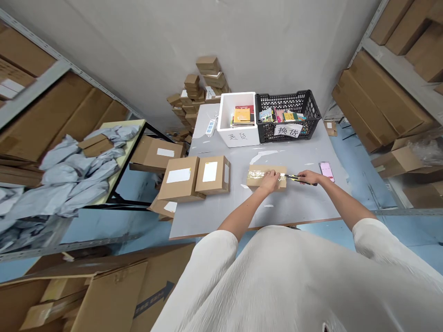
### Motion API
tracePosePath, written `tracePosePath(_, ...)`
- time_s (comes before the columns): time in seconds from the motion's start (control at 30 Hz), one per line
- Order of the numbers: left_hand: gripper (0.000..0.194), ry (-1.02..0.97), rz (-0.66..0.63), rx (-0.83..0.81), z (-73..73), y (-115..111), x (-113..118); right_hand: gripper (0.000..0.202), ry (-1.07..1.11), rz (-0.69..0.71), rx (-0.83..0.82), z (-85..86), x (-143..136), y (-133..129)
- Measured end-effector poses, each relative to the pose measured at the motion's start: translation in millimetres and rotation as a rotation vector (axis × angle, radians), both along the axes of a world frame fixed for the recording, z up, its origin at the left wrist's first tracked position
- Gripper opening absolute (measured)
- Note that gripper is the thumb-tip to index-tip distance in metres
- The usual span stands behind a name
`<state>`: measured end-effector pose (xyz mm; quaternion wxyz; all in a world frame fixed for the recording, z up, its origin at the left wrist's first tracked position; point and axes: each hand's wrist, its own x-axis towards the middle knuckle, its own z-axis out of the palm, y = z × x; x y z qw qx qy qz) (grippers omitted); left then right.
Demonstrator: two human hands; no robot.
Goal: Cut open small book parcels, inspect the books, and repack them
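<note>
Rests the left hand (270, 181) on a carton (257, 181) on the bench (207, 216), cannot tell whether gripping; clasps a yellow-and-black tool (292, 177) in the right hand (307, 177) at the carton's right end. Seems partway along, with tape (256, 174) across the top and work at that end apparently unfinished.

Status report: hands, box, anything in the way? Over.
Left hand on taped box. Right hand gripping knife, tip at box's right end. Phone near right hand, apart from box.
</note>
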<state>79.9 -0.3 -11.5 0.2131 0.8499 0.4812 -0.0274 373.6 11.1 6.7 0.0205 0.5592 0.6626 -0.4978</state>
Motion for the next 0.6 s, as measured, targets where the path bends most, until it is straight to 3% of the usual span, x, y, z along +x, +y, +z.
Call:
tracePosePath(0.3, 0.059, 0.011, -0.015, -0.009, 2.5, 1, -2, 0.037, 0.183, -0.121, -0.146, -12.2, 10, -28)
tracePosePath(0.47, 0.077, -0.045, 0.024, 0.018, 4.2, 1, -4, 0.035, 0.147, -0.277, -0.101, -5.1, 19, -33)
tracePosePath(0.6, 0.062, -0.096, 0.129, 0.062, 0.1, 10, -2, 0.032, 0.153, -0.330, 0.003, -0.6, 21, -36)
